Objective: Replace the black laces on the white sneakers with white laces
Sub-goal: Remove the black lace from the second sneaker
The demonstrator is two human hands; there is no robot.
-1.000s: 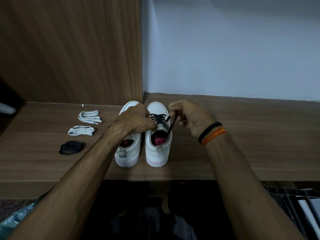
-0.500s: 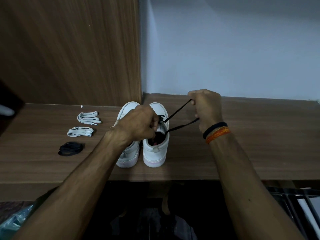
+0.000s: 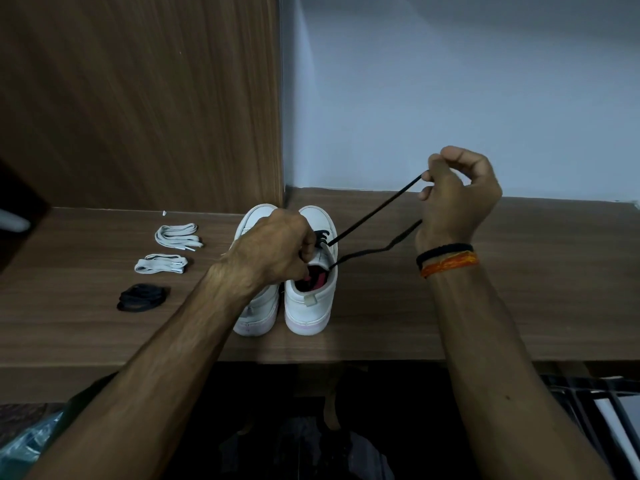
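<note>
Two white sneakers stand side by side on the wooden shelf, heels toward me. My left hand [image 3: 277, 247] covers the left sneaker [image 3: 254, 313] and grips the tongue of the right sneaker [image 3: 310, 306]. The right sneaker carries a black lace [image 3: 374, 213] in its front eyelets. My right hand [image 3: 457, 195] is raised to the right of the shoe and pinches that lace, which runs taut from the eyelets up to my fingers; a second strand hangs slack below. Two bundled white laces [image 3: 178, 233] [image 3: 161, 265] and a coiled black lace [image 3: 142, 296] lie left of the shoes.
The wooden shelf [image 3: 519, 306] ends at a front edge just before the heels. A wooden panel [image 3: 138, 98] rises behind on the left and a pale wall [image 3: 450, 81] on the right. Dark space lies below the shelf.
My right hand has moved up and to the right, drawing more black lace out of the right sneaker's eyelets. My left hand has stayed on the shoe.
</note>
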